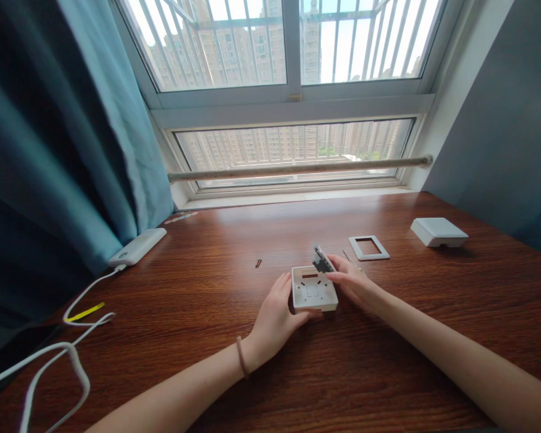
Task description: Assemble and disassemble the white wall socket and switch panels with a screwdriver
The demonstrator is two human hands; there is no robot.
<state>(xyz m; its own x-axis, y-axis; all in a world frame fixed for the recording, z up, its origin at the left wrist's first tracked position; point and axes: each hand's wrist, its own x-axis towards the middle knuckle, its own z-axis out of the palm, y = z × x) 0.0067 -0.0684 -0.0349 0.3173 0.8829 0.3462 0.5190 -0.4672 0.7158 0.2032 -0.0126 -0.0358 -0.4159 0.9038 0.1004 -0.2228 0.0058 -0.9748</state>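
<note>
Thumb and fingers of the person's left hand [274, 320] spread in a wide curve around a shallow, square, white plastic box [314, 290], fingertips at its left wall and thumb along its near edge. The box lies open side up on a glossy, reddish-brown, wood-grain tabletop [383, 379], slots and small holes showing in its floor. A thin brownish band [242, 357] circles the left wrist.

The right hand [349, 279] closes narrowly, thumb against fingers, on a small module with a pale plate and dark grey backing [323, 260]. It holds this module tilted at the box's one o'clock corner; whether the two pieces touch cannot be told.

Just past the right fingers, toward one o'clock from the box, lies a slim metallic rod [348, 257], partly hidden by the hand. At two o'clock sits a flat, square, white frame [368, 257] with an open centre, and farther out that way a thick white block [439, 232]. Two small copper-coloured screws [258, 263] lie close together at ten o'clock.

Well apart, between nine and ten, a long white slab with rounded corners [139, 246] joins a white cable [74, 355] that loops toward eight; a yellow strip [85, 312] lies by the cable. A blue curtain [72, 132] hangs at ten, and a barred window [293, 102] fills twelve.
</note>
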